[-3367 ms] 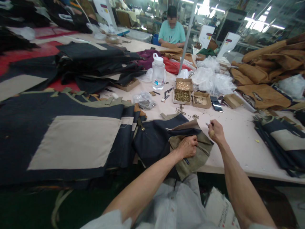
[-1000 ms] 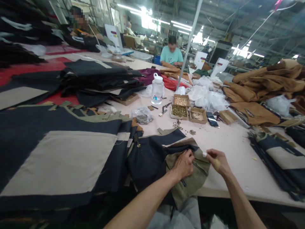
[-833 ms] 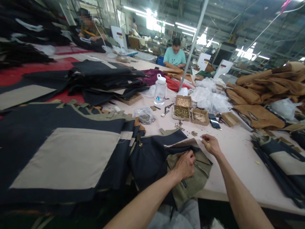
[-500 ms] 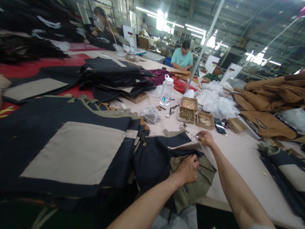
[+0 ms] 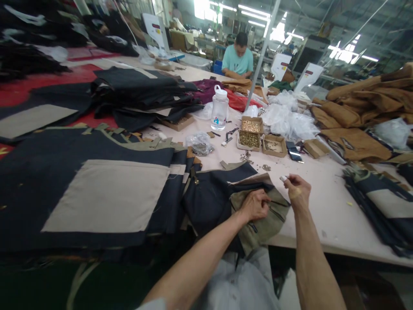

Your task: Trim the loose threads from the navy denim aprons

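Note:
My left hand (image 5: 256, 205) rests with curled fingers on a dark navy garment piece (image 5: 208, 193), gripping it at its olive pocket section (image 5: 274, 226) with black slits. The garment hangs partly over the table's front edge. To the right, above the table, my right hand (image 5: 298, 189) is raised with thumb and fingers pinched together. Something white shows at its fingertips; whether it is a finger wrapping or a held object I cannot tell. Small metal fittings (image 5: 266, 167) lie in a little heap beyond the garment.
Small boxes of metal pieces (image 5: 249, 140), a water bottle (image 5: 220, 110), a plastic bag (image 5: 200, 143) and a phone (image 5: 294, 152) stand beyond my hands. Navy garments (image 5: 106, 185) are stacked left, brown ones (image 5: 358, 144) right. A person in a light blue shirt (image 5: 238, 60) works across the table.
My right hand has lifted off the small fittings on the table and come back toward me, fingers still pinched. My left hand stays on the garment. The view has shifted slightly.

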The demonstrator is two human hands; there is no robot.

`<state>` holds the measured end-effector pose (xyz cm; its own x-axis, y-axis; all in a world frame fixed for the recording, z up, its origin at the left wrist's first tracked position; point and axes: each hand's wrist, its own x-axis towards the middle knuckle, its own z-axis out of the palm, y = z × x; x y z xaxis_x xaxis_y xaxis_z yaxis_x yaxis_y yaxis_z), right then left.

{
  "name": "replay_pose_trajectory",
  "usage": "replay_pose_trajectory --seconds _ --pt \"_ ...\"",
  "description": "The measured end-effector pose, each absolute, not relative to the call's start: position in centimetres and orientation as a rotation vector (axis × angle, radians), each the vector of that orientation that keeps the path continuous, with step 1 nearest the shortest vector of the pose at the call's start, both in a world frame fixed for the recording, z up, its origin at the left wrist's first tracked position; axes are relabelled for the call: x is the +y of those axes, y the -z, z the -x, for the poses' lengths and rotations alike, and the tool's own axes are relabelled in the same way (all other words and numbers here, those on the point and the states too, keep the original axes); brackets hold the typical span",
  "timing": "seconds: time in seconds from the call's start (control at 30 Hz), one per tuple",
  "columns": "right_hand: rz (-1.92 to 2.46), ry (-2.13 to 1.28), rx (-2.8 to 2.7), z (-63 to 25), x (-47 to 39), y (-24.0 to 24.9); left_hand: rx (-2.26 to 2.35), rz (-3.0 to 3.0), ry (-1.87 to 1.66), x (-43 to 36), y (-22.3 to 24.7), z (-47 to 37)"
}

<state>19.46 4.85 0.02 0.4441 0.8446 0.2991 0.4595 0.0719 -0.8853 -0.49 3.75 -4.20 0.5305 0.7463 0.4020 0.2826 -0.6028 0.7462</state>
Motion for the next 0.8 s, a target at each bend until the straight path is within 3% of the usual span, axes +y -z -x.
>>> replay_pose_trajectory --seconds 0.2,0.5,0.8 --pt "1.546 -0.396 -1.271 -15.3 -3.6 2.3 0.746 -1.877 -0.836 4.0 2.6 0.9" --pt "1.380 -0.326 -1.414 -14.5 -3.5 2.6 0.701 -1.698 -0.752 4.5 1.9 1.2" --pt "1.384 -0.638 -1.057 -15.1 -3.0 3.7 0.731 -1.596 -0.732 4.6 3.1 0.4"
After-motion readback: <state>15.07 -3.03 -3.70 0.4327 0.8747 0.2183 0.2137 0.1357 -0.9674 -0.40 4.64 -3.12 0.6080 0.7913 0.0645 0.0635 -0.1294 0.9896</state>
